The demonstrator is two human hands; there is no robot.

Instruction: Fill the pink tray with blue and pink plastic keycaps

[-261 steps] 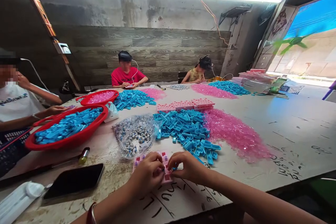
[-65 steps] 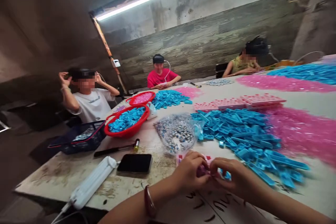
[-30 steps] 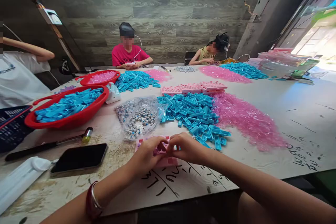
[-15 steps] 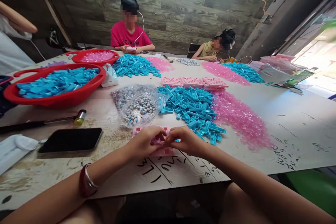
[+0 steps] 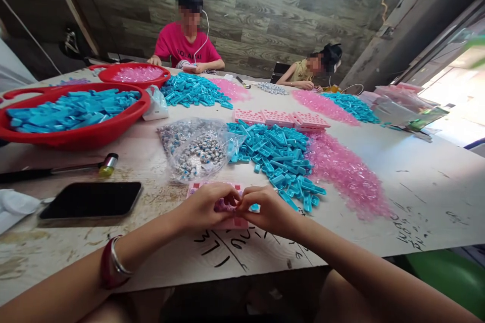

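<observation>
My left hand (image 5: 208, 205) and my right hand (image 5: 268, 208) meet over a pink tray with square holes (image 5: 194, 186). The fingers of both are bent into a pinch, fingertips touching or nearly so. Whatever small part they hold is hidden. Under my left fingers shows a purplish-pink patch (image 5: 223, 206), partly covered. A bit of blue plastic (image 5: 255, 207) is visible through the gap in my right fingers. Just beyond the tray lie a clear bag of small metal-and-blue parts (image 5: 200, 154), a heap of blue plastic pieces (image 5: 276, 154) and a heap of clear pink pieces (image 5: 348, 174).
On the left are a phone (image 5: 91, 201), a hammer (image 5: 108, 164) and a red basket (image 5: 131, 123) of blue pieces. Several pink perforated blocks (image 5: 280, 118) stand behind the heaps. Two people sit across the table; clear bags (image 5: 401, 103) lie at the right.
The view has shifted slightly. My hands stay together over the tray with little visible movement. The person in the pink shirt has moved one hand out to the side.
</observation>
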